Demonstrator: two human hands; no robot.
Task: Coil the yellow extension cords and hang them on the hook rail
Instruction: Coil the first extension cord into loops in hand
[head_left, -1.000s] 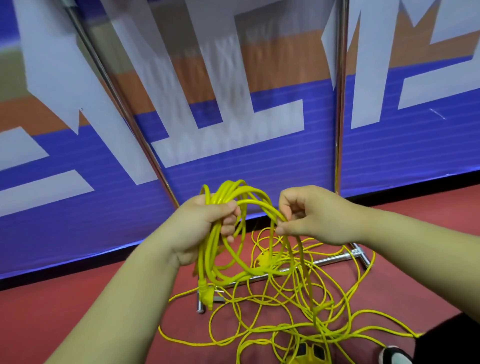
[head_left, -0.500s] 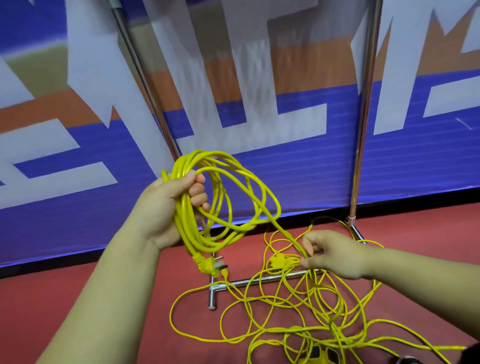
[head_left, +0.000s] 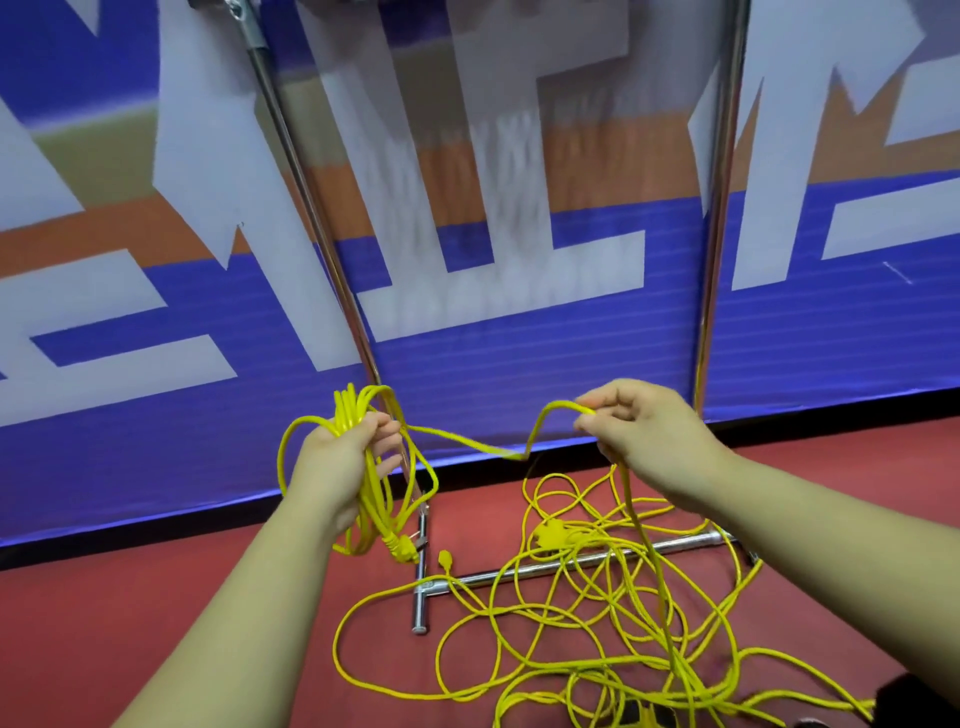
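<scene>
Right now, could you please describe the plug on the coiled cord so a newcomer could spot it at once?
Find the rack's left pole before the blue banner; near its foot the left hand grips a yellow coil. The plug dangles from the coil's bottom. Unlike the other plug lying among loose cord on the floor, it hangs free.

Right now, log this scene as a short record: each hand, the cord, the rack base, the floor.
left hand: grips coiled loops, plug dangling below
right hand: fingers pinch the strand that runs over from the loops
loose cord: tangled on the red floor, lying across the rack base bar
task status: cord partly coiled, nothing hung yet
</scene>
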